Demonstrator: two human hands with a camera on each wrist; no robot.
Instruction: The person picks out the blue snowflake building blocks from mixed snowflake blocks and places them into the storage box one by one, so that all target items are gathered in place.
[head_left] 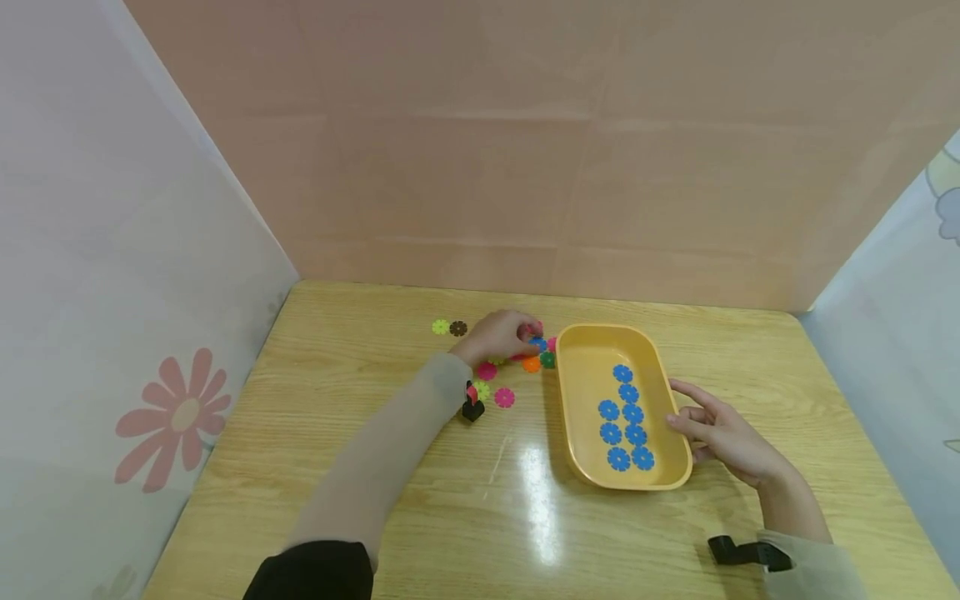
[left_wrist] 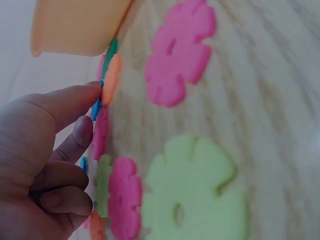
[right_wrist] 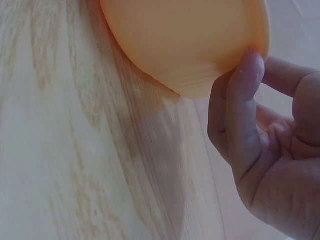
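Note:
My left hand [head_left: 501,335] reaches into a loose group of flower-shaped plastic discs. Its thumb and index finger pinch a blue flower disc [head_left: 537,343], whose edge also shows by the thumb in the left wrist view. Close by lie an orange disc [head_left: 531,364], a green disc [head_left: 548,360] and pink discs [left_wrist: 180,52]. On the right, my right hand [head_left: 731,435] grips the side of a yellow plastic tray [head_left: 600,333], the thumb on its rim and fingers against the outside. Several blue flower discs [head_left: 632,413] lie inside the tray in two rough columns.
A yellow-green disc [head_left: 440,327] and a brown disc [head_left: 458,328] lie left of the group. Nearer the front are a pale green disc [left_wrist: 190,185] and a pink one. The wooden table [head_left: 450,517] meets a tan back panel [head_left: 465,183] and white side panels.

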